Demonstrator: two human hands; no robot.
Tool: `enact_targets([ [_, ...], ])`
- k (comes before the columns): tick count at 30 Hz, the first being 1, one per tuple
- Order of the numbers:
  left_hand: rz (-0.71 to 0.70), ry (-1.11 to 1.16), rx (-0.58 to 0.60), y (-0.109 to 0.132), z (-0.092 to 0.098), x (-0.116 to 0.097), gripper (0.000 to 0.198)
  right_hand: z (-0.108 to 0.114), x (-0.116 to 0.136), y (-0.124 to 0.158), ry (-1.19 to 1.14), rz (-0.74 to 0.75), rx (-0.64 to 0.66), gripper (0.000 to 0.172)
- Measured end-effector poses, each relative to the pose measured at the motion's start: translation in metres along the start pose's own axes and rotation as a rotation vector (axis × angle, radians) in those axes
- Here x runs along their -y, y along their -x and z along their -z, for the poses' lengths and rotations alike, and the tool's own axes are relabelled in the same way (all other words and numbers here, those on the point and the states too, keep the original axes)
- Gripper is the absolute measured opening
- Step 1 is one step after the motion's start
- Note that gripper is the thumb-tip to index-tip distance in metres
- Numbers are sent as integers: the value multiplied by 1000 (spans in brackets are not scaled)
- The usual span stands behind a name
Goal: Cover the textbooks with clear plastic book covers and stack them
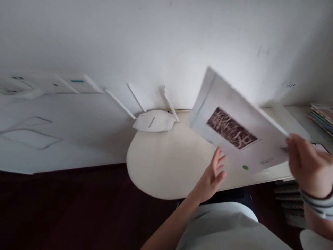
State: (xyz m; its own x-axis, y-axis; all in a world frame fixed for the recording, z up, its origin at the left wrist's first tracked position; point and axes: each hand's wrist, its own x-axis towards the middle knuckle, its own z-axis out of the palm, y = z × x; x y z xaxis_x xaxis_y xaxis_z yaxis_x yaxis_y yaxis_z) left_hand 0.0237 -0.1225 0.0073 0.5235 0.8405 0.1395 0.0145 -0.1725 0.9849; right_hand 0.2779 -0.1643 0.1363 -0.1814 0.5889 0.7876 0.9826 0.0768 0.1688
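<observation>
A thin white book is tilted up over the pale table, its cover facing me. The cover carries a dark brown rectangular picture, a thin teal line and a green dot. My right hand is closed on the book's right-hand corner; a dark band and a striped cuff circle that wrist. My left hand is below the book's lower edge, fingers apart and close to it. Whether those fingertips touch the cover I cannot tell. The book's far side is hidden.
A white router with raised antennas stands at the back of the rounded table, against the wall. Sockets and loose cables are on the wall at left. Stacked books lie at far right.
</observation>
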Motion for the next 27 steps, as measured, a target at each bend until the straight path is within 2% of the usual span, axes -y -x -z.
enact_targets([
  [1,10,80,-24,-2,0,-1,86,0,21,3,-120,50,7,15],
  [3,64,203,-144,-8,1,-6,83,8,52,9,-360,128,95,26],
  [5,110,321,-326,-15,4,-12,70,18,69,13,-528,165,171,31],
  [7,126,471,-485,-18,12,-14,55,19,74,12,-616,136,194,29],
  [9,131,612,-614,-14,22,-13,42,8,74,8,-700,26,216,22],
  [11,123,675,-738,-3,34,-10,34,-14,73,5,-809,-144,265,16],
  [14,63,590,-910,19,56,-10,32,-52,78,12,-999,-417,362,24],
  [16,51,457,-986,31,71,-18,33,-75,87,24,-1138,-516,448,30],
  [18,74,306,-1032,38,84,-31,34,-95,100,38,-1262,-517,566,32],
  [21,137,155,-1014,37,102,-57,32,-115,117,53,-1298,-409,705,37],
  [23,151,94,-962,32,111,-76,28,-123,126,56,-1160,-271,717,46],
  [25,127,26,-906,25,119,-92,25,-126,132,55,-912,-102,728,54],
  [27,107,-39,-840,15,125,-103,24,-127,138,56,-664,47,798,58],
])
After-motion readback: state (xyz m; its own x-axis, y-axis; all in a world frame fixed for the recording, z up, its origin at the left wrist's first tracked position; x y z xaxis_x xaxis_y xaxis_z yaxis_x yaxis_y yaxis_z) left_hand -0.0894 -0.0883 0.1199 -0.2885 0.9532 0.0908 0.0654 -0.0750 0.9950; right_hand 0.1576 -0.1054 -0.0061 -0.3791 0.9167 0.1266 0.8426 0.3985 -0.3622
